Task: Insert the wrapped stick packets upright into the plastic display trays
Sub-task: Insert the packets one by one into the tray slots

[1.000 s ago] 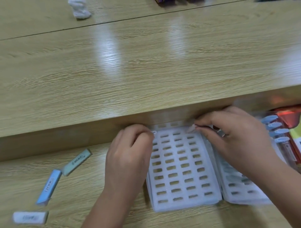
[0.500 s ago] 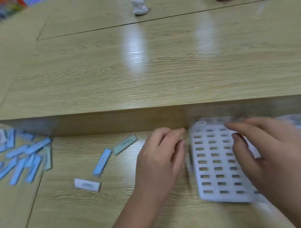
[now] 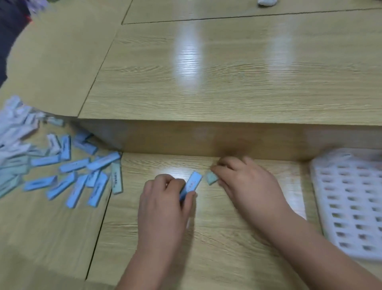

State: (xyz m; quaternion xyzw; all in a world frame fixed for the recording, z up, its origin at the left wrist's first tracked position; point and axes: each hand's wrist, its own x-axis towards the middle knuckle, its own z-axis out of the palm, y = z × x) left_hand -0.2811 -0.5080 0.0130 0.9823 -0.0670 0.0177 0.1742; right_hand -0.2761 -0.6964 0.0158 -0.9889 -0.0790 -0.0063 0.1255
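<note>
My left hand (image 3: 163, 205) pinches a blue wrapped stick packet (image 3: 192, 183) on the lower wooden table, the packet's far end poking out past the fingers. My right hand (image 3: 246, 182) is beside it, fingertips closed on a pale green packet (image 3: 211, 178) that lies on the wood. A white plastic display tray (image 3: 351, 205) with rows of empty slots sits at the right edge, apart from both hands. The image is blurred by motion.
A loose pile of blue, green and white packets (image 3: 68, 171) spreads over the table at the left. A raised wooden step (image 3: 206, 138) runs across behind the hands. A small white object (image 3: 266, 2) sits at the far top edge.
The view swung left. Both hands left the tray and moved left to the loose packets; the left hand closed on a blue packet, the right on a green one.
</note>
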